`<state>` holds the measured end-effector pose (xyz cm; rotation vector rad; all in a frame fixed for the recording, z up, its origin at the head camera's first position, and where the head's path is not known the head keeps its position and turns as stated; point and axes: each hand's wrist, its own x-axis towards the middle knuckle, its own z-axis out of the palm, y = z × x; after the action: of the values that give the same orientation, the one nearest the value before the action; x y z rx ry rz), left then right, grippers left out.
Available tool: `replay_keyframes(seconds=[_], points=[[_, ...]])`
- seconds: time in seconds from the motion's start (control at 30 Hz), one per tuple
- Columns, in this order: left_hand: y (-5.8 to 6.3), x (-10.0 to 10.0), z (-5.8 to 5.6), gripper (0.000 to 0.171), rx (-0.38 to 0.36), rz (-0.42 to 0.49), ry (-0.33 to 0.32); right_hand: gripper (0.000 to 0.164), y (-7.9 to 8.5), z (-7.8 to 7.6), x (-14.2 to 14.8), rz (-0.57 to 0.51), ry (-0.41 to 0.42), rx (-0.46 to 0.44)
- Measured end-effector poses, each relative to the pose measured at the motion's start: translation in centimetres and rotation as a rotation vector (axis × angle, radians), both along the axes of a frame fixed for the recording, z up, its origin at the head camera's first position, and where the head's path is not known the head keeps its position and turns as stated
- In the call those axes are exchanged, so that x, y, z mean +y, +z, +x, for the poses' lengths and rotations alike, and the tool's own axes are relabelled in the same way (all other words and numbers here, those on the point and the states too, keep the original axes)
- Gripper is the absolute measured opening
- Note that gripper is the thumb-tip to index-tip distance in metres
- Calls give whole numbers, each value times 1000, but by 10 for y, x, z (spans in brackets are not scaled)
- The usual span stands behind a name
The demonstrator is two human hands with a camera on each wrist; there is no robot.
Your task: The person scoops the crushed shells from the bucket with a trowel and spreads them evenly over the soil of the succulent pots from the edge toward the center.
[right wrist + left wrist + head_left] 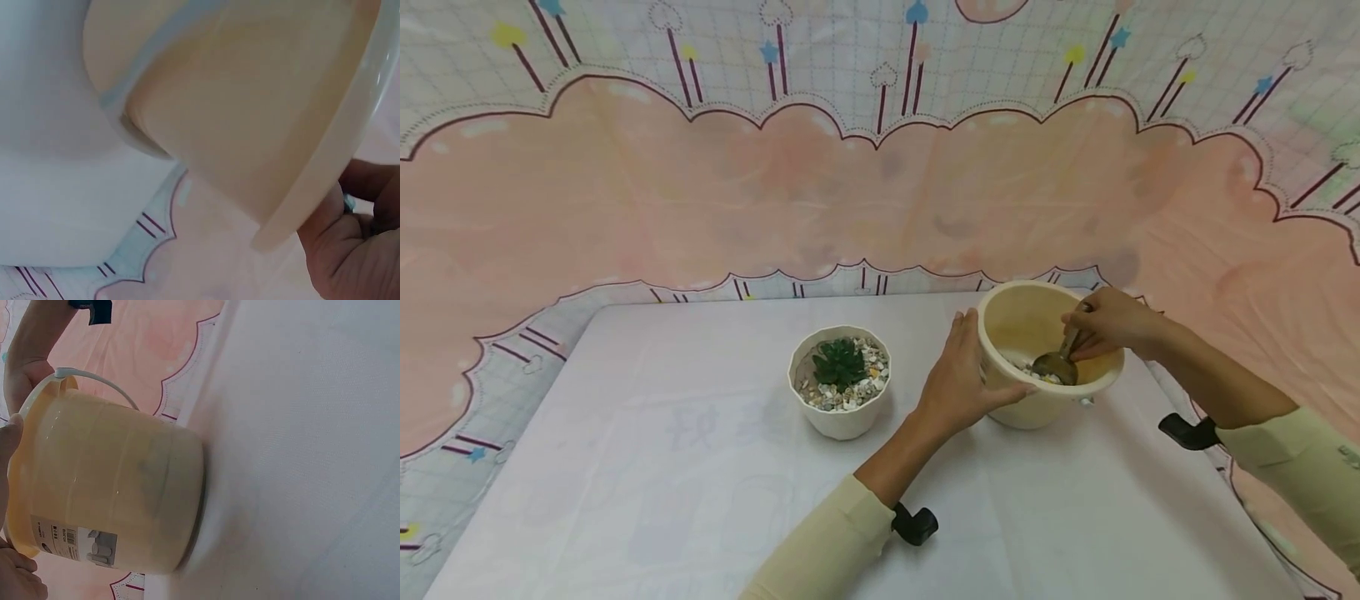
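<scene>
A cream plastic bucket (1037,410) stands on the right half of the table, its mouth towards the head camera. My left hand (957,375) grips its left side, thumb over the near rim and fingers along the wall. With my right hand (1112,321), reaching in over the far right rim, I hold a metal spoon (1058,367) by its handle. The spoon's bowl rests among small pale pebbles (1026,367) low in the bucket. In the left wrist view, the bucket's wall (106,469) carries a printed label (56,537). The right wrist view shows its rim (337,156) beside my hand.
Left of the bucket sits a white faceted pot (841,423) holding a dark green succulent (839,363) among mixed pebbles (872,379). A white cloth covers the table (647,450). Behind it hangs a patterned pink curtain (850,200). The bucket has a pale carrying handle (103,382).
</scene>
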<state>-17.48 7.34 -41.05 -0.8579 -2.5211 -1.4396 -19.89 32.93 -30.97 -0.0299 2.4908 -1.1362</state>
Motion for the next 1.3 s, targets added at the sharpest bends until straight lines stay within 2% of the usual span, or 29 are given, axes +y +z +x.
replay_keyframes(seconds=[0.3, 0.6, 0.9, 1.13, 1.3], points=[[-1, 2, 0, 123, 1, -40, 22, 34, -6, 3, -4, -157, -114, -55], [0, 0, 0, 122, 3, -29, 31, 30, -11, 1, -9, -315, -150, -134], [3, -1, 1, 122, 27, -43, 32, 29, -12, -2, -17, -385, -194, -174], [4, 1, 2, 121, 18, -58, 37, 27, -23, -5, -24, -540, -323, -247], [2, 0, 3, 123, 16, -93, 52, 31, -24, -3, -23, -575, -317, -261]])
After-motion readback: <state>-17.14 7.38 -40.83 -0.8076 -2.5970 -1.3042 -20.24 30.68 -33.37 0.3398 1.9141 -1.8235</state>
